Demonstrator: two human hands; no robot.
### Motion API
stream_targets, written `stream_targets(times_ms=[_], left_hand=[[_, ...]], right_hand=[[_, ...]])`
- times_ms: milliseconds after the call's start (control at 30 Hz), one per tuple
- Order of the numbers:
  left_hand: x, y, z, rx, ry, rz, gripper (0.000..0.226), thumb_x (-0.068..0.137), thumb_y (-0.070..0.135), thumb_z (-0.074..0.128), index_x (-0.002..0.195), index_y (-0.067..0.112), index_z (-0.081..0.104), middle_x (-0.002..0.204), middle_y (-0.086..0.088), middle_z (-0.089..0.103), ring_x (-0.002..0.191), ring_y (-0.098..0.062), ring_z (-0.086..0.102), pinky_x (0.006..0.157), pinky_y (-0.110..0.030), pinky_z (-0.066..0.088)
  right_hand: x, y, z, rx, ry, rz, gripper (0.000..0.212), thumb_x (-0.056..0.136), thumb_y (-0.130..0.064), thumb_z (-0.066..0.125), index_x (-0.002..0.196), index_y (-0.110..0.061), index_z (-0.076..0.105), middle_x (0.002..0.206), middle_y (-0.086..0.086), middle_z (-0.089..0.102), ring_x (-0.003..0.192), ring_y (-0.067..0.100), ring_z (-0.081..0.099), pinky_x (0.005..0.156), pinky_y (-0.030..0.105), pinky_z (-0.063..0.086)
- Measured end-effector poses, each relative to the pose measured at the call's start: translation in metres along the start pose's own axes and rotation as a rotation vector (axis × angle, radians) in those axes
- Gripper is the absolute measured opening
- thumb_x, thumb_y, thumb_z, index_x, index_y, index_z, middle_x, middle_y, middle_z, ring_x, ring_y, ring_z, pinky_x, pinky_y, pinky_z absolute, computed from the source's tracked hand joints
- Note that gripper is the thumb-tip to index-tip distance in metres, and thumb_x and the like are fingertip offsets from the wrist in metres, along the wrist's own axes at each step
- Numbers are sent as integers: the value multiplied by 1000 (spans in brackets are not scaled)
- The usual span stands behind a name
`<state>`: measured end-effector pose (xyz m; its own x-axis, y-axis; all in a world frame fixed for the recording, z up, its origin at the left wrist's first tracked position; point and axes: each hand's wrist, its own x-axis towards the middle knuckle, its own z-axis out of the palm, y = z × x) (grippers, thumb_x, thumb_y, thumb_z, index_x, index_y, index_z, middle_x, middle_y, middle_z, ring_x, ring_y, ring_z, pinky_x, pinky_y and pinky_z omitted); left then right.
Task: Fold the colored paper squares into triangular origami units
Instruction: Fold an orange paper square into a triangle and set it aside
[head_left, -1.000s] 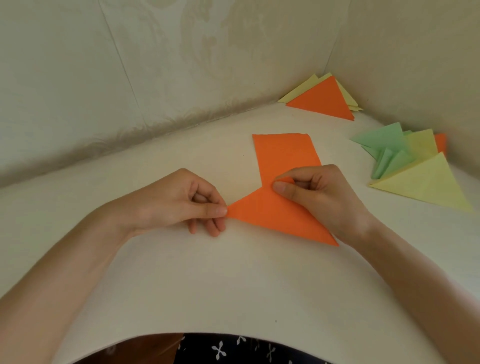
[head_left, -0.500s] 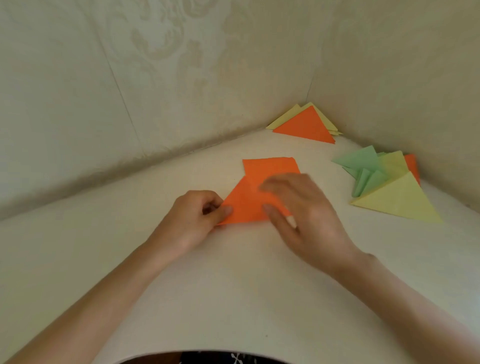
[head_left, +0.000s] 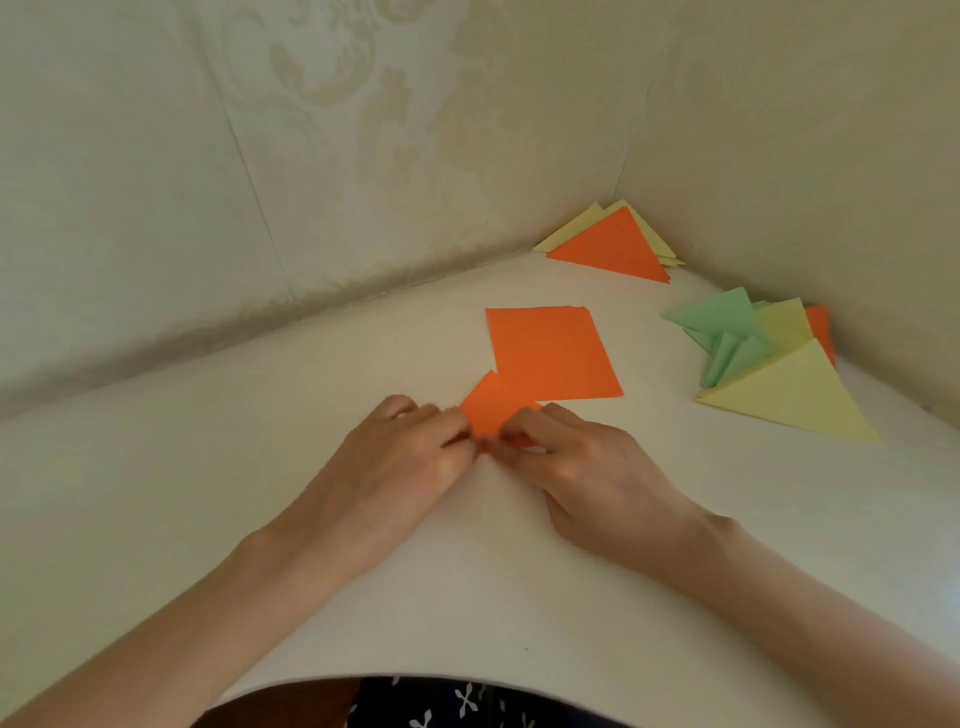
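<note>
Two hands at frame centre: left hand and right hand pinch the folded orange paper; uneven pressure may skew the crease, misaligning edges.

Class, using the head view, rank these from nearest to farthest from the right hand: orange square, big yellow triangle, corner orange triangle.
1. Orange square, just beyond the right hand.
2. Big yellow triangle, off to the right.
3. Corner orange triangle, at the far back.
</note>
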<state>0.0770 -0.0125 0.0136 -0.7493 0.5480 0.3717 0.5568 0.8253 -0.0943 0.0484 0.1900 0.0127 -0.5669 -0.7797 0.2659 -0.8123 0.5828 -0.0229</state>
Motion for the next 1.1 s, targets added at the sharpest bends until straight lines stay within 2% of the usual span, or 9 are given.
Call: stream_targets(times_ms=[133, 233, 367, 467, 567, 733, 867, 967, 1100], left_hand=[[-22, -16, -5, 31, -11, 78, 47, 75, 3, 33, 97, 8, 74, 96, -5, 71, 79, -21, 66, 82, -33, 37], [-37, -26, -7, 54, -7, 77, 52, 75, 3, 30, 104, 8, 72, 105, -4, 70, 97, -18, 52, 89, -35, 33], [-35, -21, -3, -28, 23, 24, 50, 76, 3, 30, 99, 7, 74, 101, -5, 71, 96, -17, 48, 89, -36, 34], [-36, -21, 0, -106, 53, -6, 50, 76, 1, 30, 100, 6, 73, 103, -6, 70, 96, -19, 50, 87, -33, 36], [-39, -22, 1, -90, 24, -23, 51, 75, 2, 30, 102, 6, 73, 108, -6, 69, 99, -18, 50, 87, -32, 36], [-34, -16, -2, -261, 96, -186, 40, 84, 15, 38, 97, 17, 75, 105, 3, 70, 94, -12, 57, 85, -23, 38], [-1, -5, -7, -730, 78, -667, 21, 90, 27, 61, 111, 24, 64, 100, 15, 66, 86, -1, 62, 75, -11, 43], [23, -10, -3, -966, 22, -763, 29, 82, 30, 70, 108, 29, 57, 97, 15, 66, 72, 3, 60, 69, -15, 44], [59, -23, -4, -1071, 104, -694, 25, 84, 3, 67, 91, 26, 64, 88, 6, 72, 68, -4, 57, 70, -18, 45]], right_hand=[[-8, 12, -6, -30, -6, -36, 52, 75, -4, 31, 114, -6, 66, 106, 8, 64, 85, 29, 63, 48, 33, 52], [-18, 17, -7, -39, 25, 22, 42, 80, -4, 37, 109, -4, 68, 109, 9, 66, 89, 29, 64, 62, 34, 55], [-19, 21, -14, -70, 153, 366, 38, 79, -18, 35, 75, -5, 71, 90, 9, 69, 80, 32, 60, 68, 34, 51], [-6, 12, -20, 33, 30, 662, 38, 94, -37, 39, 92, -12, 68, 102, 3, 60, 96, 25, 47, 82, 38, 42], [6, 1, -13, 185, -52, 747, 31, 90, -43, 55, 103, -16, 59, 110, 2, 50, 107, 24, 41, 90, 36, 37], [9, 2, -20, 571, 43, 846, 13, 84, -19, 66, 87, -18, 53, 96, -1, 56, 90, 18, 52, 70, 26, 41], [9, 3, -24, 806, 150, 846, 25, 80, -6, 69, 70, -20, 51, 83, -6, 56, 63, 2, 50, 46, 9, 34], [9, 9, -27, 921, 274, 843, 31, 74, 4, 70, 72, -21, 53, 79, -6, 55, 57, -3, 46, 52, 10, 37], [11, 26, -38, 963, 226, 829, 36, 77, 7, 67, 88, -25, 56, 79, -4, 57, 67, 9, 54, 65, 19, 44]])
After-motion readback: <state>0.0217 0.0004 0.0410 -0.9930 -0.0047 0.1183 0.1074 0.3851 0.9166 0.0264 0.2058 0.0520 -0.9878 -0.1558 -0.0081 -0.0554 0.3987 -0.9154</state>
